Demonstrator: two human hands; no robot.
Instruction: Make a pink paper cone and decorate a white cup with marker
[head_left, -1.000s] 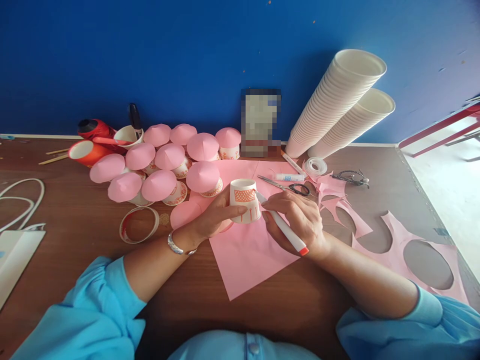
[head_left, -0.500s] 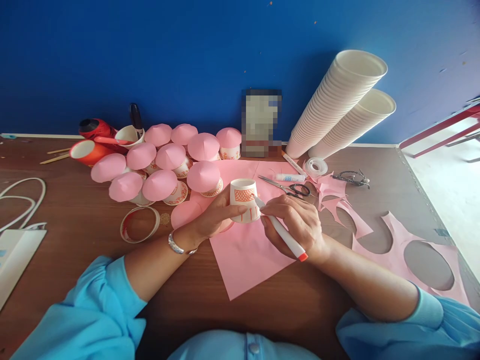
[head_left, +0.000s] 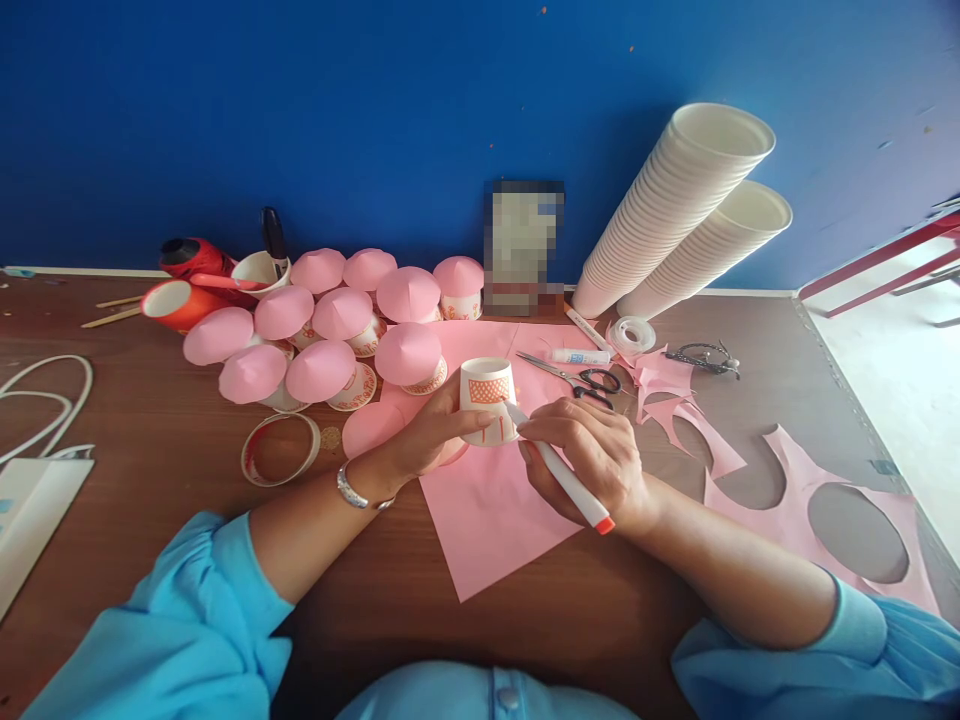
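Note:
My left hand [head_left: 431, 430] is closed around a small white paper cup [head_left: 480, 410], its thumb across the front. On the cup's side are an orange crosshatched band and several orange strokes lower down. A white marker with an orange-red end [head_left: 574, 485] is gripped in my right hand [head_left: 592, 450], and its tip is at the cup's right side by the band; whether it touches I cannot tell. Beneath both hands lies a sheet of pink paper [head_left: 480, 540]. Several decorated cups under pink paper cones [head_left: 341, 315] stand to the left.
Scissors [head_left: 574, 378], a glue stick [head_left: 577, 356] and a clear tape roll [head_left: 631, 334] lie beyond my right hand. Two tall cup stacks [head_left: 667, 200] lean near the blue wall. Cut pink scraps [head_left: 787, 510] spread rightward; a larger tape roll [head_left: 280, 450] lies left.
The marker tip has moved slightly down along the cup's right side, with my right hand following. My left hand keeps the cup in nearly the same place.

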